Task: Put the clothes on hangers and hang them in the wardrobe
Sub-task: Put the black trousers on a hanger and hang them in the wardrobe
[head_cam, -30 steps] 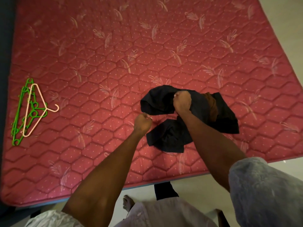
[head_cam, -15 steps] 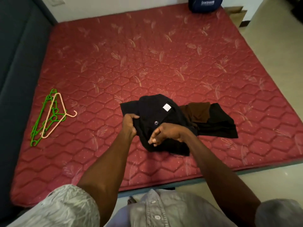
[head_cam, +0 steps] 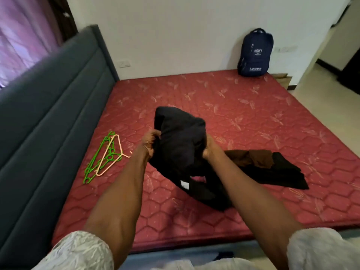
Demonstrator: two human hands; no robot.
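Both hands, the left hand (head_cam: pixel 151 142) and right hand (head_cam: pixel 210 148), grip a black garment (head_cam: pixel 181 151) lifted above the mattress (head_cam: pixel 253 117), its lower end trailing down. No garment is on a hanger yet: the hangers (head_cam: pixel 106 156) lie untouched to the left (green ones and a pale one), more clothes (head_cam: pixel 272 168) wait on the mattress, and no wardrobe is in view.

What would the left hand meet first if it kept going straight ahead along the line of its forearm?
The left hand already grips the black garment, so that comes first. Beyond it lies bare red mattress; depth is uncertain.
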